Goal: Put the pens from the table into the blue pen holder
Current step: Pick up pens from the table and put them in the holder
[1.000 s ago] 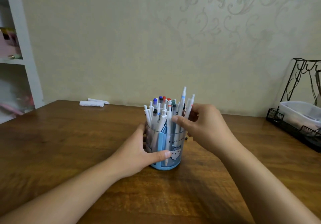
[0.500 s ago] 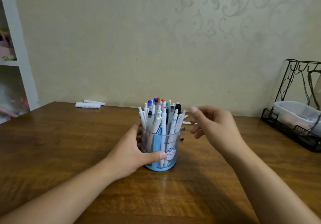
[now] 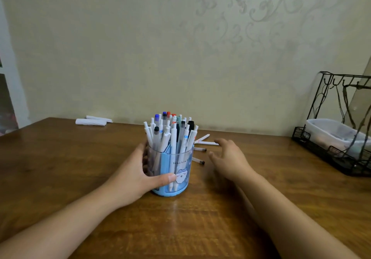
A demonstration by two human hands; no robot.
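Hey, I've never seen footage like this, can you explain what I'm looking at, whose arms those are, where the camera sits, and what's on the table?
There is no machine here: these are a person's two bare arms, filmed by one wide-angle camera worn on the head, looking forward and down. The left hand grips the side of a blue pen holder that stands on a brown wooden table and is packed with upright pens. The right hand is open and holds nothing; it reaches toward a few loose pens lying on the table just behind and to the right of the holder. Those are what is left to put in. At the far left lie white rolled items; I cannot tell what they are. At the right edge stands a black wire rack with a clear plastic box in it.
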